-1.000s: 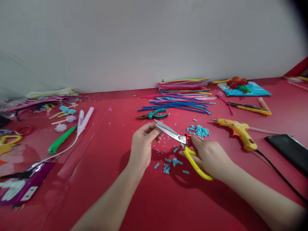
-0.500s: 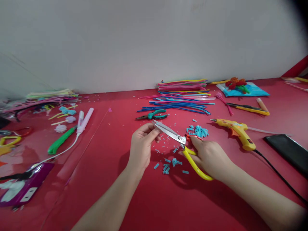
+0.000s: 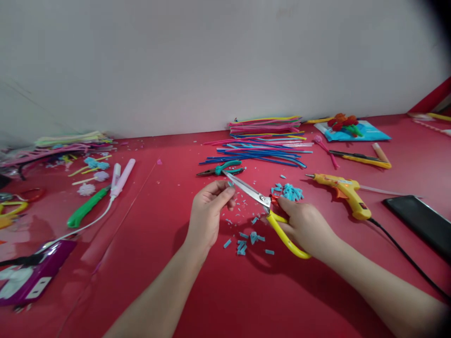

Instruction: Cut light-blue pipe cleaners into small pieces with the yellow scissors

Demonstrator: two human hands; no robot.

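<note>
Between the thumb and forefinger of my left hand is a small blue piece, only its tip showing. My right hand grips scissors with one yellow and one red handle. Their blades look nearly closed and point up and left, beside my left fingertips. Below the blades lie cut blue pieces and tiny scraps. A heap of blue pieces sits just beyond my right hand.
Teal pliers and bundles of coloured stems lie behind the hands. On the right are a yellow glue gun and black phone. A pink tool, green-handled cutter and purple power strip lie left.
The scissor blades have shifted slightly off my left fingertips, and the blue tip between those fingers now shows. The whole view has moved a little.
</note>
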